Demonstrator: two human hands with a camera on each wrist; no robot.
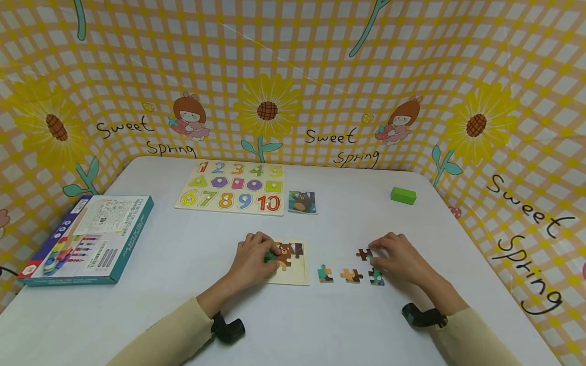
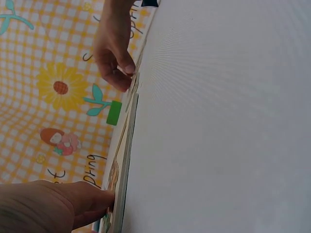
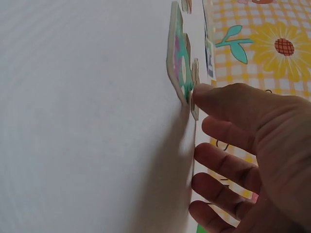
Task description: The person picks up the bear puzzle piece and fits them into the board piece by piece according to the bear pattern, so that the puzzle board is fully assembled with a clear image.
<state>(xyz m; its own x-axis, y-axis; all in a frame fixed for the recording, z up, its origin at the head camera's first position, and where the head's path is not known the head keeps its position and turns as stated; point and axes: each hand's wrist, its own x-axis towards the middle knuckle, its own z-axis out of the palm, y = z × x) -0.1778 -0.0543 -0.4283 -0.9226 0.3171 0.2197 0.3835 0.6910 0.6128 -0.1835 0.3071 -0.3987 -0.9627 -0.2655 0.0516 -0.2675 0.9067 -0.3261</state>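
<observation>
In the head view my left hand (image 1: 254, 258) rests over the left side of a wooden puzzle board (image 1: 299, 274). Its bent thumb and index finger touch a green part of the half-filled bear picture (image 1: 285, 253); whether they pinch a piece is unclear. To the right of the board, my right hand (image 1: 400, 258) pinches the edge of a brown puzzle piece (image 1: 363, 253) between thumb and index finger, low over the table. In the right wrist view the other fingers spread beside it. Loose pieces lie nearby: a green-brown one (image 1: 325, 274), a tan-brown one (image 1: 351, 275) and a green one (image 1: 377, 277).
A number-and-shape board (image 1: 233, 206) lies at the back beside a small bear picture card (image 1: 302, 202). A green block (image 1: 403, 195) stands at the back right. The boxed toy set (image 1: 87, 241) lies on the left. Patterned cloth (image 1: 339, 76) walls the white table.
</observation>
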